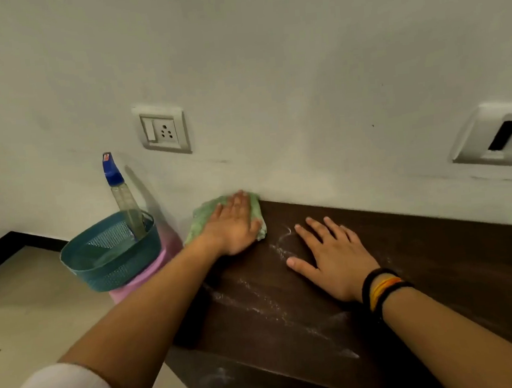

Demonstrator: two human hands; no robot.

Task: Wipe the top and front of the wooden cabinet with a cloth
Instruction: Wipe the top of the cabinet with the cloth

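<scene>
Dusty wooden cabinet top, left hand flat on green cloth; spray bottle upright in teal basket.

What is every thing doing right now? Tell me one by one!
Left hand: flat, pressing the cloth.
Green cloth: crumpled, at the cabinet's back left corner by the wall.
Right hand: flat on the top, empty.
Cabinet top: streaked with white dust.
Spray bottle: standing tilted in the basket.
Teal basket: sitting on a pink stool.
</scene>
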